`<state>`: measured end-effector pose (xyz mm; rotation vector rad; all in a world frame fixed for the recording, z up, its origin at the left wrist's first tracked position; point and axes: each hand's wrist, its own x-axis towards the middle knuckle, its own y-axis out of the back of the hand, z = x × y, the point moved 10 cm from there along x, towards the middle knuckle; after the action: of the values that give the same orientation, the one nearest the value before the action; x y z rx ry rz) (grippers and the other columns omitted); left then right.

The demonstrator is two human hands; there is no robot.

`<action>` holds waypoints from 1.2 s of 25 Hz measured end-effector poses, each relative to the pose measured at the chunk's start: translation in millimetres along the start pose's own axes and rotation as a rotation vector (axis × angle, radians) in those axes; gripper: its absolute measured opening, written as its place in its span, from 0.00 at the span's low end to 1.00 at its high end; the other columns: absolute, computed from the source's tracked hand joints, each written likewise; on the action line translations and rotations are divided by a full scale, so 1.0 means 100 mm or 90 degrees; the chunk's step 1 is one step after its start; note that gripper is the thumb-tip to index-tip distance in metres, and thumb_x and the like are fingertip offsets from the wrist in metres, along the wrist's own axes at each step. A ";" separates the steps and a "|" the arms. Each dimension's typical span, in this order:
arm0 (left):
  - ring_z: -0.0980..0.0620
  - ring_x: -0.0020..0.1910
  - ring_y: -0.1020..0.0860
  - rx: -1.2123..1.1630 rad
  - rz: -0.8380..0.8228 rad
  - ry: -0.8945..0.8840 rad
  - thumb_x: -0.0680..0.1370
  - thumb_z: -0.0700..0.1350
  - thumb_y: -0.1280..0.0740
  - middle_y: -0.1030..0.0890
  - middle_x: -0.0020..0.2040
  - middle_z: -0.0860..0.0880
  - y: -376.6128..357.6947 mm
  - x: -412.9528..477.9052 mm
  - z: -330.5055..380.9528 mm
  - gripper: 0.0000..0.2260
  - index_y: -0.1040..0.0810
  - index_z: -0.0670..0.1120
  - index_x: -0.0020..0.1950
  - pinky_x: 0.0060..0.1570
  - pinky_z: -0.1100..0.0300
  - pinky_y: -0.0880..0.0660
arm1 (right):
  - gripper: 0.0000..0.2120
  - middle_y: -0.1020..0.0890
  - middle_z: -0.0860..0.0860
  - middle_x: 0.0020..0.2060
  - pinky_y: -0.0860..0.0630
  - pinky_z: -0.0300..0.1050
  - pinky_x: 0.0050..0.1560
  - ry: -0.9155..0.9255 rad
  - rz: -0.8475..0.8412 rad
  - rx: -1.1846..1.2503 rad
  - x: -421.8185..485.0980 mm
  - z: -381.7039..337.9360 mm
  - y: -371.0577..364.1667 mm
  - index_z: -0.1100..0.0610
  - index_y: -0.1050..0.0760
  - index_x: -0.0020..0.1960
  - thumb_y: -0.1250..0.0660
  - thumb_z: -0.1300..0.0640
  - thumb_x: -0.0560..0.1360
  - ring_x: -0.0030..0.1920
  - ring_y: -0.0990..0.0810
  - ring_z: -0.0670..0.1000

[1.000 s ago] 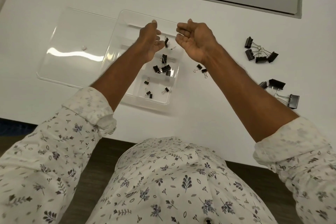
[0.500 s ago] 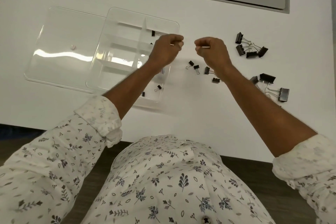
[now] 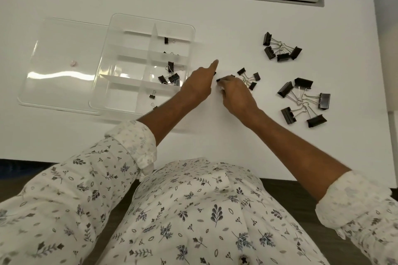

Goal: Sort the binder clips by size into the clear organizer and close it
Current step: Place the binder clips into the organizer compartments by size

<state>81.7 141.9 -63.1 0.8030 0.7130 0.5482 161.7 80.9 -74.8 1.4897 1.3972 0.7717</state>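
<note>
A small binder clip [image 3: 218, 80] lies on the white table [image 3: 215, 17], just right of the clear organizer [image 3: 120, 94]. The fingertips of the person's right hand [image 3: 235, 92] pinch it at that hand's 11 o'clock. The left hand [image 3: 199, 85], close by at the clip's 9 o'clock, points its index finger toward 1 o'clock with the other fingers curled. Whether it holds the dark bit at its edge cannot be told.

Sorting appears about midway. Sorted clips [image 3: 170, 77] sit in the organizer's right-hand compartments, and the lid [image 3: 64, 60] lies off at 9 o'clock. A small cluster [image 3: 248, 77], medium clips [image 3: 280, 50] and large clips [image 3: 303, 101] lie unsorted from 1 to 4 o'clock.

The next move likely calls for lifting this clip and carrying it toward 9 o'clock into its matching compartment.
</note>
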 end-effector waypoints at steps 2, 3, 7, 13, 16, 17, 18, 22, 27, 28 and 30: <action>0.41 0.58 0.20 0.030 0.008 -0.005 0.78 0.31 0.38 0.20 0.61 0.40 -0.04 -0.05 0.00 0.36 0.47 0.48 0.83 0.57 0.44 0.22 | 0.12 0.17 0.57 0.51 0.19 0.56 0.48 0.003 0.008 0.005 -0.10 0.01 0.01 0.61 0.18 0.55 0.36 0.68 0.76 0.53 0.19 0.59; 0.41 0.57 0.20 0.039 0.022 -0.011 0.78 0.32 0.38 0.20 0.60 0.40 -0.05 -0.07 0.01 0.35 0.46 0.47 0.83 0.56 0.44 0.22 | 0.11 0.17 0.56 0.51 0.20 0.56 0.48 -0.001 0.016 0.013 -0.17 0.03 0.03 0.60 0.18 0.56 0.35 0.67 0.77 0.54 0.19 0.58; 0.41 0.60 0.22 0.033 0.077 -0.023 0.79 0.33 0.36 0.22 0.62 0.41 -0.06 -0.11 0.03 0.28 0.35 0.45 0.78 0.57 0.44 0.23 | 0.13 0.19 0.54 0.57 0.20 0.53 0.49 -0.033 0.048 0.067 -0.37 0.09 0.10 0.57 0.20 0.62 0.31 0.63 0.78 0.56 0.20 0.57; 0.44 0.56 0.23 0.025 0.074 0.018 0.79 0.37 0.32 0.24 0.57 0.43 -0.27 -0.10 -0.11 0.08 0.18 0.41 0.58 0.49 0.51 0.25 | 0.12 0.21 0.54 0.56 0.20 0.56 0.47 -0.031 0.044 0.056 -0.54 0.12 0.00 0.58 0.22 0.62 0.30 0.60 0.79 0.56 0.22 0.56; 0.44 0.55 0.22 -0.016 0.080 0.033 0.78 0.39 0.30 0.23 0.56 0.43 -0.29 -0.16 -0.11 0.08 0.18 0.43 0.57 0.49 0.53 0.26 | 0.07 0.20 0.53 0.53 0.20 0.57 0.46 -0.022 0.053 0.063 -0.58 0.11 -0.02 0.58 0.22 0.56 0.30 0.60 0.78 0.53 0.22 0.55; 0.44 0.55 0.21 -0.029 0.081 0.035 0.77 0.39 0.29 0.23 0.57 0.43 -0.30 -0.18 -0.11 0.10 0.18 0.43 0.58 0.51 0.52 0.25 | 0.07 0.21 0.53 0.53 0.20 0.57 0.46 -0.025 0.056 0.066 -0.59 0.10 -0.02 0.58 0.22 0.56 0.31 0.60 0.78 0.53 0.22 0.55; 0.44 0.55 0.20 -0.042 0.083 0.033 0.76 0.39 0.28 0.22 0.57 0.43 -0.29 -0.20 -0.10 0.11 0.18 0.43 0.59 0.53 0.52 0.24 | 0.09 0.21 0.53 0.53 0.20 0.57 0.47 -0.033 0.057 0.074 -0.59 0.10 -0.02 0.57 0.23 0.58 0.31 0.60 0.78 0.53 0.22 0.55; 0.46 0.54 0.19 -0.068 0.107 0.021 0.77 0.38 0.28 0.22 0.58 0.43 -0.21 -0.29 -0.10 0.12 0.17 0.44 0.61 0.55 0.56 0.24 | 0.21 0.23 0.56 0.58 0.21 0.54 0.52 -0.034 0.037 0.105 -0.55 0.05 -0.03 0.56 0.29 0.70 0.32 0.63 0.78 0.56 0.23 0.56; 0.50 0.48 0.17 -0.152 0.192 0.021 0.79 0.39 0.30 0.15 0.54 0.46 0.11 -0.38 -0.10 0.11 0.17 0.43 0.60 0.53 0.63 0.23 | 0.06 0.23 0.54 0.51 0.22 0.53 0.42 -0.018 0.050 0.065 -0.49 0.06 -0.07 0.59 0.22 0.53 0.33 0.66 0.78 0.47 0.22 0.55; 0.53 0.44 0.17 -0.210 0.208 0.034 0.78 0.40 0.29 0.14 0.51 0.48 0.19 -0.40 -0.13 0.10 0.16 0.43 0.59 0.49 0.68 0.23 | 0.06 0.23 0.54 0.49 0.22 0.54 0.42 -0.020 0.047 0.071 -0.48 0.06 -0.07 0.59 0.23 0.51 0.33 0.67 0.77 0.46 0.23 0.55; 0.54 0.39 0.17 -0.357 0.229 0.057 0.77 0.39 0.28 0.15 0.46 0.49 0.31 -0.41 -0.24 0.08 0.15 0.41 0.56 0.45 0.72 0.23 | 0.07 0.21 0.53 0.46 0.23 0.54 0.43 -0.037 0.037 0.111 -0.45 0.07 -0.06 0.57 0.24 0.48 0.34 0.68 0.76 0.45 0.23 0.54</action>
<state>32.4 142.9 -35.1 0.3785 0.4580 1.0582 158.5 34.8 -76.9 1.6804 1.4117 0.6508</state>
